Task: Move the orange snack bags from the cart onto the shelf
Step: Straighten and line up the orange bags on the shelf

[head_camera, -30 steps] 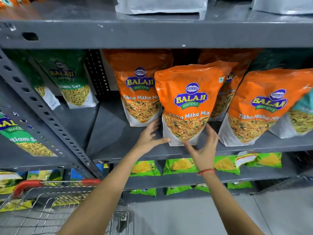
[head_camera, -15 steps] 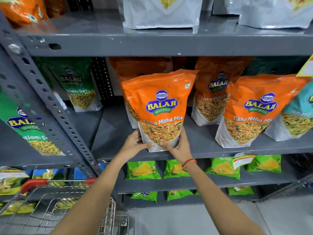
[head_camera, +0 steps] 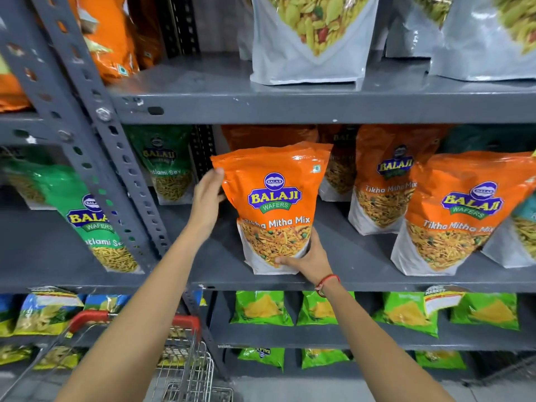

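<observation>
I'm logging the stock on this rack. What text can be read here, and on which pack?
"BALAJI WAFERS", "Tikha Mitha Mix": orange bag held by left hand and right hand.
"BALAJI WAFERS", "Tikha Mitha": right orange bag.
"BALAJI WAFERS", "atlami Se", partly hidden: green bag.
Sticker on lower shelf: too blurred to read.

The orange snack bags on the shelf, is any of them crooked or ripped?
None looks ripped. The front orange bag, held by the left hand and right hand, stands nearly straight. The orange bag on the right leans over against a teal bag, so it looks crooked. Nothing looks spilled.
</observation>
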Tool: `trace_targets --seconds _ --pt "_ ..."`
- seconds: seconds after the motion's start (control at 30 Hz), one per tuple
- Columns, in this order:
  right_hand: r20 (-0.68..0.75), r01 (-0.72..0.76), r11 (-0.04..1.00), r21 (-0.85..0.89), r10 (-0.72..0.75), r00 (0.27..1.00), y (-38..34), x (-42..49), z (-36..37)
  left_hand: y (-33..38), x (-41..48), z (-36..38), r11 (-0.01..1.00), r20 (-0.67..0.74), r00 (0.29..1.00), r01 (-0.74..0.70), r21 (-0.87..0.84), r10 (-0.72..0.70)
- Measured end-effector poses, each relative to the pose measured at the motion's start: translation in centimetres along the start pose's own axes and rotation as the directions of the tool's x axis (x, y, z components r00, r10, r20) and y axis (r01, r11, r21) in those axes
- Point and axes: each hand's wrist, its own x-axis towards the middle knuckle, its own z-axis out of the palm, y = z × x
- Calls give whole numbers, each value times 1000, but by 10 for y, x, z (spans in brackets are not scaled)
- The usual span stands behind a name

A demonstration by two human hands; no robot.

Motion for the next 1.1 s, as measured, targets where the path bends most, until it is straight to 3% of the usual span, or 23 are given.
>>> trace_targets --seconds 0.17,0.3,0.47,0.57,0.63,0.67,0.73,0.8,0.87,0.93,1.03,1.1 --pt "-16 -31 999 -11 31 999 3 0 2 8 18 -1 963 -11 988 -151 222 157" --pt "19 -20 999 -25 20 1000 4 0 -2 6 19 0 979 -96 990 -89 183 108" --pt "49 -19 999 -33 20 999 0 -1 -7 20 16 8 994 -101 995 -16 107 27" --pt "58 -20 1000 -1 20 998 5 -7 -15 17 -5 18 973 -300 937 -125 194 180" --pt "-14 -66 997 28 67 998 15 -16 -29 10 -32 39 904 -420 810 -295 308 408" --pt "-54 -86 996 37 88 995 19 -21 -36 4 -48 50 844 -392 759 -384 376 520" --pt "-150 -110 994 22 112 982 29 -24 -57 -16 -68 82 727 -128 760 -537 428 637" --pt "-232 -119 992 -30 109 967 35 -23 -76 -37 -77 115 726 191 815 -576 376 548" --pt "-292 -129 985 -114 91 952 41 -17 -97 -55 -76 152 799 371 846 -505 326 384" --pt "-300 -135 964 -229 62 952 44 -11 -108 -75 -64 183 852 389 880 -408 329 271" --pt "-281 -129 939 -320 36 959 49 -6 -113 -105 -29 220 940 253 963 -173 295 98" --pt "-262 -107 921 -374 6 965 52 -3 -110 -121 -7 238 964 188 982 -17 267 -35"
